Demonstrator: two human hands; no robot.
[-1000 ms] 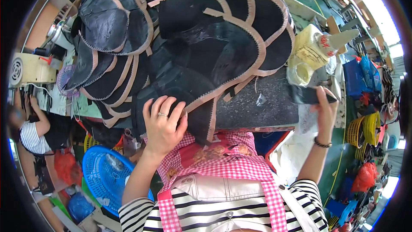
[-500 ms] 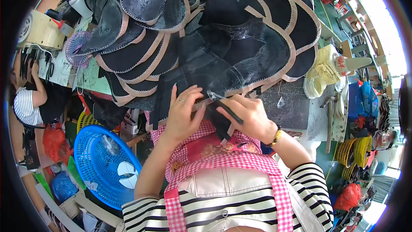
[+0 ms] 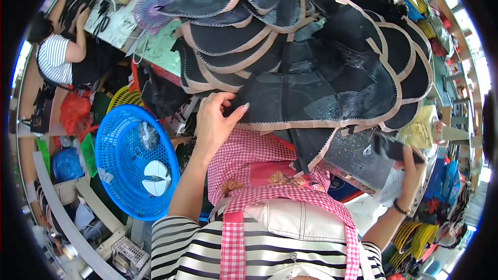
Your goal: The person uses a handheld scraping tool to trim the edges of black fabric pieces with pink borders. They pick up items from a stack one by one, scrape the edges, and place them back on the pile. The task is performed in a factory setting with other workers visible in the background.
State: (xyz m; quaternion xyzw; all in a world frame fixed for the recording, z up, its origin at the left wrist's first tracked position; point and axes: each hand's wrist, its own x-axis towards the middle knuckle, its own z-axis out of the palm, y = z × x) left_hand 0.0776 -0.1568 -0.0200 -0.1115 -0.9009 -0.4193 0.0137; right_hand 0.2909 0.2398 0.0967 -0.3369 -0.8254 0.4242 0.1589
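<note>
A: What are the surfaces like, with twelve at the top of the view?

B: Mostly matte black, curved sheet pieces (image 3: 228, 41) overlapping in a heap at twelve, some scuffed greyish, bordered with flat tan strips and zigzag stitching. At three is a pale yellow container (image 3: 417, 130); between eight and nine, a round blue basket (image 3: 111, 184) of slotted plastic. Pink gingham apron cloth (image 3: 233, 158) gathers below the table's edge.

A: And the piece being handled?

B: That black panel (image 3: 314, 91) lies broadly towards two o'clock, on the worktable (image 3: 358, 162). It's wide, rounded at its right end, smooth and dull on the left, streaked with a greyish sheen on the right. A tan zigzag-stitched border follows its lower rim and curved end. A narrow black flap (image 3: 312, 145) shows below it, also tan-edged.

A: The hands?

B: The left hand (image 3: 217, 119), just nine-wards of centre, is half open, thumb apart from curled fingers, at the panel's left end; I can't tell whether it pinches the material. The right hand (image 3: 411, 170), between three and four, is closed around a dark, flattish object (image 3: 388, 148), too blurred to identify, well apart from the left hand.
</note>
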